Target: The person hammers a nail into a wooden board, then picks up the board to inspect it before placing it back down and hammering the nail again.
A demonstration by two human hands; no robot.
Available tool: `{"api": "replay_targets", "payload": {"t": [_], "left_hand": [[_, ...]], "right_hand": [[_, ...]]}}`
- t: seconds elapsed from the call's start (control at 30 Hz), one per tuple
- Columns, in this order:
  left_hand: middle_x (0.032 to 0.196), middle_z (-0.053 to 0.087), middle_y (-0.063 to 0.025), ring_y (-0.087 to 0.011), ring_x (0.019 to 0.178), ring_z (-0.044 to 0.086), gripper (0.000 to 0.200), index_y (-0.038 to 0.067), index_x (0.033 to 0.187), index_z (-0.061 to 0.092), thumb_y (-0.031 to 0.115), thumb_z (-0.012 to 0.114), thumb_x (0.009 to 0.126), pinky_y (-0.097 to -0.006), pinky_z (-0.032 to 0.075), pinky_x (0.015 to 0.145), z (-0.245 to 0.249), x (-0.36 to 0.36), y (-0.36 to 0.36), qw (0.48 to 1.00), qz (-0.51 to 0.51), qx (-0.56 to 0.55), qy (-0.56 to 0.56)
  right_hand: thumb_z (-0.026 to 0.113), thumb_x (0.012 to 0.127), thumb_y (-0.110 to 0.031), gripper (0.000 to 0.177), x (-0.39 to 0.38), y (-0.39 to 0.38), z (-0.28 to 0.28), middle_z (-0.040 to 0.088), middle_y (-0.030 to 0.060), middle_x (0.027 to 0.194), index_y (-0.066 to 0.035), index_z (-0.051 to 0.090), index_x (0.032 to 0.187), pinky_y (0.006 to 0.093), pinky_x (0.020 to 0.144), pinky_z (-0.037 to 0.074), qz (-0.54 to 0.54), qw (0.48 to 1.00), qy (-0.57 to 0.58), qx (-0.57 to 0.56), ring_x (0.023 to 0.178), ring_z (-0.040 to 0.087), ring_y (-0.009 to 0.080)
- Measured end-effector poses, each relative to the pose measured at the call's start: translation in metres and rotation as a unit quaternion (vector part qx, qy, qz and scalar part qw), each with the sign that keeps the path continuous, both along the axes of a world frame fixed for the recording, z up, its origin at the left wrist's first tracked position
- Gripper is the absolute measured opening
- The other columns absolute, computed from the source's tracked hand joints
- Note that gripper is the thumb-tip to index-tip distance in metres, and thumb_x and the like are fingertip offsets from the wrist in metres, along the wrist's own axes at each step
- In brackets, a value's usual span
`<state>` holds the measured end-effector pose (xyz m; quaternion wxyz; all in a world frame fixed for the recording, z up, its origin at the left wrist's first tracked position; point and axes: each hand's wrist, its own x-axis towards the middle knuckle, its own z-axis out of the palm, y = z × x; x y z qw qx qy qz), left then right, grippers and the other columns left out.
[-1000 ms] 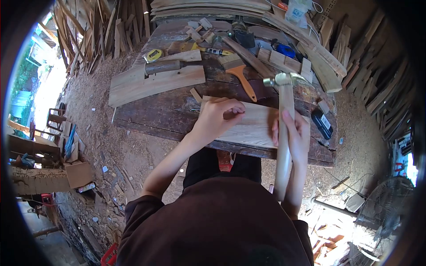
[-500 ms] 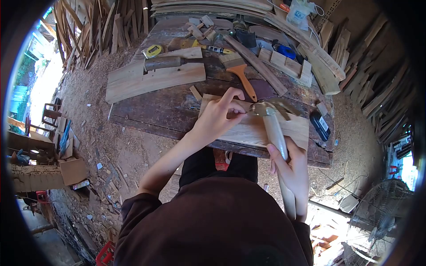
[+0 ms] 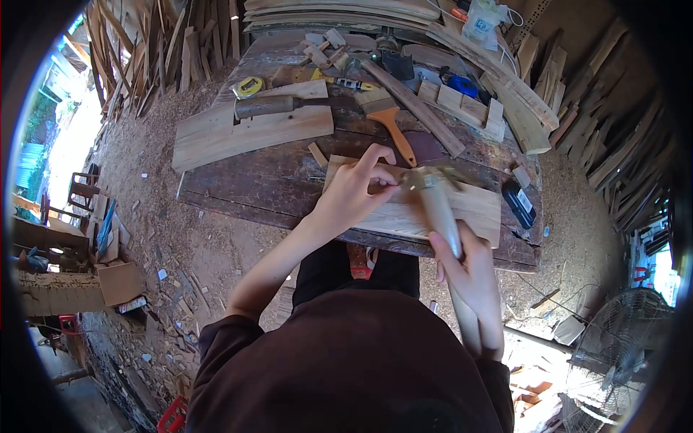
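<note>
Our left hand (image 3: 354,193) holds its grip pinched on something too small to name on the board (image 3: 478,206) at the worktop's (image 3: 267,180) 6 o'clock edge, the grip of our right hand (image 3: 469,273) is closed round the hammer (image 3: 437,206), its head at 3 o'clock of those fingertips (image 3: 390,185), so we should tap lightly and squarely.

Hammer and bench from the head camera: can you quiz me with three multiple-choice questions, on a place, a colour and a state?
1. Where is the hammer head? A) over the pale board, by the left hand; B) on a chair; C) in a drawer.
2. What colour is the paintbrush handle? A) blue; B) orange; C) white.
3. How is the right hand? A) open, empty; B) resting on the paintbrush; C) closed round the hammer handle.
Answers: 1 A, the metal head is over the board beside that hand; 2 B, it shows bright orange; 3 C, it grips the wooden handle.
</note>
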<state>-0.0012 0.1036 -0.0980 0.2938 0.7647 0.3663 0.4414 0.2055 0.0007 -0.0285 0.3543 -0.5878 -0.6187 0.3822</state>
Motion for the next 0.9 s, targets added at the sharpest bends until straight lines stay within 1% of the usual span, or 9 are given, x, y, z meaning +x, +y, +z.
{"api": "replay_targets", "payload": {"t": [0.07, 0.2, 0.27, 0.37, 0.57, 0.67, 0.73, 0.8, 0.9], "left_hand": [[0.087, 0.073, -0.0056, -0.0235, 0.085, 0.072, 0.035, 0.006, 0.107, 0.053, 0.006, 0.075, 0.08, -0.0327, 0.052, 0.076, 0.001, 0.0, -0.001, 1.0, 0.006, -0.002, -0.01], [0.088, 0.072, -0.0064, -0.0245, 0.082, 0.071, 0.022, 0.004, 0.097, 0.061, 0.003, 0.073, 0.079, -0.0332, 0.052, 0.076, -0.005, 0.001, 0.001, 1.0, -0.018, 0.022, -0.01], [0.088, 0.07, -0.0073, -0.0252, 0.081, 0.069, 0.01, 0.002, 0.086, 0.066, 0.001, 0.072, 0.077, -0.034, 0.053, 0.075, -0.008, 0.001, 0.001, 0.997, 0.001, 0.078, 0.016], [0.088, 0.069, -0.0081, -0.026, 0.082, 0.067, 0.01, 0.002, 0.085, 0.067, 0.0, 0.072, 0.077, -0.0347, 0.053, 0.074, -0.013, 0.001, 0.005, 0.989, -0.023, 0.139, 0.038], [0.087, 0.068, -0.0086, -0.026, 0.085, 0.066, 0.01, 0.001, 0.084, 0.066, 0.002, 0.073, 0.077, -0.0358, 0.053, 0.074, -0.008, 0.001, 0.003, 0.989, -0.02, 0.133, 0.058], [0.087, 0.068, -0.0084, -0.0262, 0.086, 0.067, 0.009, 0.002, 0.084, 0.066, 0.002, 0.072, 0.078, -0.0358, 0.053, 0.074, -0.007, 0.002, 0.003, 0.984, -0.02, 0.164, 0.061], [0.087, 0.067, -0.0093, -0.0276, 0.086, 0.065, 0.01, 0.001, 0.085, 0.064, 0.001, 0.071, 0.078, -0.0367, 0.053, 0.076, -0.008, 0.002, 0.003, 0.985, -0.028, 0.158, 0.06], [0.088, 0.065, -0.0101, -0.0291, 0.086, 0.063, 0.011, 0.001, 0.087, 0.062, 0.001, 0.069, 0.078, -0.0376, 0.052, 0.077, -0.008, 0.002, 0.003, 0.986, -0.038, 0.153, 0.058], [0.088, 0.069, -0.009, -0.0275, 0.086, 0.067, 0.01, 0.002, 0.084, 0.065, 0.002, 0.073, 0.077, -0.0357, 0.053, 0.076, -0.006, 0.002, 0.001, 0.992, -0.01, 0.114, 0.058]], "right_hand": [[0.058, 0.098, -0.012, 0.017, 0.006, 0.004, -0.003, 0.057, 0.0042, 0.063, 0.004, 0.058, 0.093, 0.0241, 0.043, 0.043, 0.039, 0.998, -0.017, -0.054, 0.047, 0.057, 0.0095], [0.06, 0.097, -0.018, 0.021, 0.014, 0.005, 0.0, 0.061, 0.0056, 0.064, 0.003, 0.059, 0.099, 0.0241, 0.042, 0.042, 0.005, 0.999, 0.022, -0.038, 0.048, 0.058, 0.0105], [0.058, 0.099, -0.018, 0.021, 0.018, 0.014, 0.001, 0.059, 0.0059, 0.066, 0.003, 0.058, 0.096, 0.0238, 0.041, 0.041, -0.017, 0.983, 0.178, -0.029, 0.047, 0.057, 0.0108], [0.055, 0.101, -0.021, 0.024, 0.023, 0.035, -0.011, 0.057, 0.0059, 0.066, 0.002, 0.057, 0.092, 0.0237, 0.04, 0.041, -0.024, 0.976, 0.216, -0.007, 0.047, 0.055, 0.0109], [0.052, 0.102, -0.027, 0.03, 0.028, 0.066, -0.04, 0.058, 0.0069, 0.065, 0.001, 0.057, 0.092, 0.0244, 0.039, 0.042, -0.042, 0.97, 0.238, -0.005, 0.045, 0.055, 0.0124], [0.05, 0.102, -0.031, 0.035, 0.028, 0.073, -0.05, 0.058, 0.0089, 0.065, 0.003, 0.057, 0.094, 0.0242, 0.037, 0.038, -0.061, 0.955, 0.289, -0.008, 0.041, 0.052, 0.0138], [0.049, 0.102, -0.032, 0.037, 0.031, 0.075, -0.053, 0.058, 0.0099, 0.065, 0.004, 0.057, 0.097, 0.0246, 0.036, 0.038, -0.066, 0.938, 0.34, -0.02, 0.04, 0.05, 0.0142], [0.048, 0.102, -0.033, 0.038, 0.033, 0.075, -0.055, 0.058, 0.0102, 0.065, 0.004, 0.056, 0.098, 0.0245, 0.036, 0.038, -0.076, 0.935, 0.345, -0.021, 0.04, 0.05, 0.0141], [0.048, 0.102, -0.034, 0.04, 0.034, 0.074, -0.055, 0.058, 0.0103, 0.065, 0.004, 0.056, 0.099, 0.0242, 0.035, 0.037, -0.082, 0.931, 0.356, -0.025, 0.04, 0.05, 0.0138]]}}
